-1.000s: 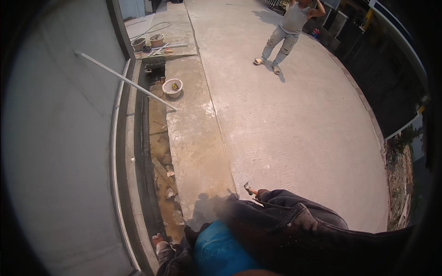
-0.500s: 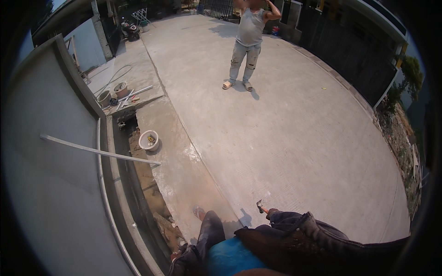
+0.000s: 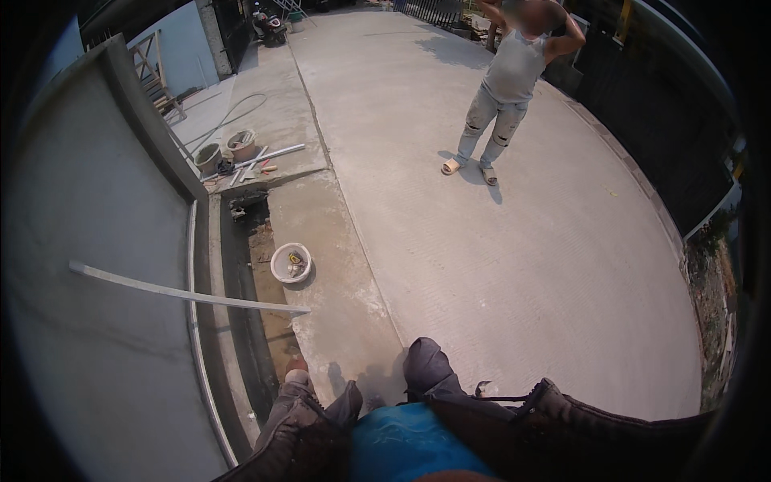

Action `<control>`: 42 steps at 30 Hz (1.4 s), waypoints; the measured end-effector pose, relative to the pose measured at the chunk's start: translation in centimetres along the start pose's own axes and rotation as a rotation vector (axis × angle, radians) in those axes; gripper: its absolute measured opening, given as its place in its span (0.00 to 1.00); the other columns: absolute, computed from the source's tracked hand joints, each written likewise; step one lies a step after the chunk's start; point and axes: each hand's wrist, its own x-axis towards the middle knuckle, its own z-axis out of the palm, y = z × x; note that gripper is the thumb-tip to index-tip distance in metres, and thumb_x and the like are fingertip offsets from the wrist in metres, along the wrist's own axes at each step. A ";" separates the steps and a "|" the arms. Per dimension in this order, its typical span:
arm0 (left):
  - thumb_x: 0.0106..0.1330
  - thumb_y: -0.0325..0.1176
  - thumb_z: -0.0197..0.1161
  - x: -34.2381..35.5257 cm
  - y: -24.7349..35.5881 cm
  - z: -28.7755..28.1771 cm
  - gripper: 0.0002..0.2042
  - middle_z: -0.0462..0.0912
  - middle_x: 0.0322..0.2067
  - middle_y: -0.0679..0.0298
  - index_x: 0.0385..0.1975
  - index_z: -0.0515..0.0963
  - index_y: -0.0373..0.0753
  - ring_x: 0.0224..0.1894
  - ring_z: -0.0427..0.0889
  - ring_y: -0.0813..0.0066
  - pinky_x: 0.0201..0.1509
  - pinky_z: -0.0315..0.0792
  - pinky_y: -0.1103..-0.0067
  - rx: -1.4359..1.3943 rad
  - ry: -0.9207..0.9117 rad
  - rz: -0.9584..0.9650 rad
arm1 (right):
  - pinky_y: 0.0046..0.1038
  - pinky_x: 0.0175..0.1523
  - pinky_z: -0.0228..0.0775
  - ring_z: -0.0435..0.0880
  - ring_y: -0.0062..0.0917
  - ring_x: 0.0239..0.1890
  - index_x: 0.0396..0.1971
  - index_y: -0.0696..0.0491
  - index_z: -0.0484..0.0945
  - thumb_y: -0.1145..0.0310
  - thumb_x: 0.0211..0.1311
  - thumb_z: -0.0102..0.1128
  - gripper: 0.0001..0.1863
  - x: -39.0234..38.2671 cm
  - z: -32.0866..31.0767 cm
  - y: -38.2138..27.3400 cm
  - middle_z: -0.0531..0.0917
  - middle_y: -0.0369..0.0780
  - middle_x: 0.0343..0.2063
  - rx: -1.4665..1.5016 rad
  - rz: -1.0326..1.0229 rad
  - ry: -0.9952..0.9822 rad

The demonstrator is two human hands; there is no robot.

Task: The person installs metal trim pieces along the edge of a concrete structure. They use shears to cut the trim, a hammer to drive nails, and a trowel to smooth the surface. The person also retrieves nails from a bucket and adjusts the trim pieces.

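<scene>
Sitting at the concrete slab (image 3: 514,265) edge, we cannot tell our hands' state; ahead-left, a white bowl (image 3: 291,263) sits beside the trench (image 3: 255,305).

We see a white bowl (image 3: 291,263) on the concrete strip beside a narrow trench (image 3: 255,305), and a long pale bar (image 3: 181,294) leaning from the grey wall (image 3: 96,321) across it. Farther off stand two buckets (image 3: 225,151) among scattered tools, and another person (image 3: 502,88) stands on the concrete floor (image 3: 522,265).
</scene>
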 end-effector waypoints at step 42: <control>0.65 0.33 0.56 45.0 18.3 -26.8 0.06 0.77 0.21 0.58 0.34 0.67 0.41 0.21 0.81 0.62 0.29 0.75 0.65 -1.161 1.349 -0.954 | 0.38 0.19 0.70 0.78 0.32 0.16 0.37 0.54 0.75 0.65 0.62 0.67 0.12 44.9 -11.7 -106.0 0.77 0.38 0.19 -0.867 -0.663 -0.498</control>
